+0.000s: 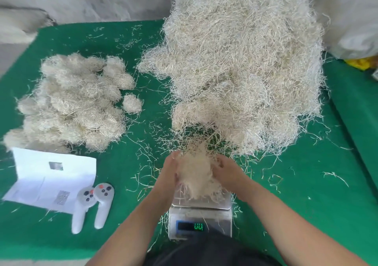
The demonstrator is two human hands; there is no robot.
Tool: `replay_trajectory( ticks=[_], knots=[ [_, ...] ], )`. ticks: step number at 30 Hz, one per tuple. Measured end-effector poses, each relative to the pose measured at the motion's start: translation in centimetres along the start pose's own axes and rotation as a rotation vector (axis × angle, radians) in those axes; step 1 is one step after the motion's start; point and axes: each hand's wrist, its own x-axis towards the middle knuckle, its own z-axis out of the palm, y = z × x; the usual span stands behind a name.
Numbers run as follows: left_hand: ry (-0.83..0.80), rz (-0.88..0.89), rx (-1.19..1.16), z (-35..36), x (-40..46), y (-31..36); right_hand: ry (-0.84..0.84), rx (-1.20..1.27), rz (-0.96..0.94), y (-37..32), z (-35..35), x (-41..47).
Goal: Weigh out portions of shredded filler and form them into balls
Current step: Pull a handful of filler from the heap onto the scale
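We see the portion of shredded filler (196, 173) held between both hands just above the pan of the scale (201, 204), its lower strands touching or nearly touching the plate. The left hand (169, 173) cups its left side and the right hand (225, 173) its right side, fingers curved around the tuft and pressing it from both sides. The scale's green display (198, 226) is lit, though we cannot read the digits with confidence.

We judge the step in hand to be either setting the portion on the scale or lifting it off after weighing; the frame does not settle which. If the weight is right, the next move calls for rolling and squeezing the loose strands between the palms until they hold as a ball, then adding it to the others.

Just beyond the hands rises the big heap of loose filler (241, 65), at far right. The pile of finished balls (69, 102) lies well apart on the left. Near left rest a white paper sheet (51, 175) and two white controllers (94, 204), all on the green surface (306, 184) strewn with stray strands.
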Motion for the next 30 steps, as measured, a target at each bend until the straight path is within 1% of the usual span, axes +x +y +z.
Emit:
replay_trajectory(
  ticks=[1,2,3,4,5,7,9,10,11,13,15,16,17,19,21,25,27,30],
  knots=[
    [-0.032,0.042,0.156,0.1,0.0,-0.4,0.043,-0.147,-0.019,0.4,0.5,0.1],
    [-0.027,0.085,0.314,0.2,-0.1,-0.7,0.112,-0.297,-0.046,0.8,0.5,0.3],
    [0.013,0.087,0.409,0.2,-0.2,-0.8,0.191,-0.406,-0.08,1.2,0.3,0.3],
    [0.07,0.073,0.435,0.3,-0.2,-0.8,0.268,-0.438,-0.099,1.5,-0.1,0.2],
    [0.143,0.055,0.412,0.0,-0.3,-0.6,0.32,-0.375,-0.097,1.6,-0.7,0.1],
    [0.254,0.062,0.298,-1.2,-0.4,0.0,0.374,-0.152,-0.1,2.0,-1.9,-0.3],
    [0.286,0.079,0.206,-2.3,-0.6,-0.1,0.394,-0.039,-0.156,2.1,-2.3,-0.9],
    [0.318,0.081,0.227,-2.8,-0.6,-0.2,0.393,-0.023,-0.193,2.2,-2.2,-1.2],
    [0.364,0.073,0.317,-3.2,-0.6,-0.4,0.37,-0.017,-0.228,2.2,-1.9,-1.6],
    [0.41,0.042,0.614,-3.4,-0.7,-0.6,0.283,-0.042,-0.28,2.2,-0.9,-2.4],
    [0.436,0.073,0.906,-3.0,-0.8,-0.7,0.207,-0.151,-0.323,2.0,0.0,-2.8],
    [0.437,0.117,0.991,-2.6,-0.7,-0.7,0.182,-0.204,-0.337,1.9,0.3,-2.8],
    [0.414,0.164,1.025,-2.3,-0.7,-0.8,0.167,-0.239,-0.349,1.8,0.4,-2.9],
    [0.307,0.263,0.964,-1.4,-0.8,-0.7,0.176,-0.278,-0.374,1.6,0.5,-3.0],
    [0.215,0.399,0.913,-0.7,-1.0,-0.6,0.234,-0.339,-0.412,1.4,0.4,-3.1],
    [0.216,0.698,1.069,-0.2,-1.2,-0.3,0.304,-0.459,-0.53,1.1,0.2,-3.5],
    [0.215,0.771,1.102,0.0,-1.3,-0.3,0.301,-0.51,-0.576,1.3,0.3,-3.6],
    [0.217,0.81,1.109,0.1,-1.6,-0.1,0.272,-0.559,-0.577,1.5,0.6,-3.8]
  ],
)
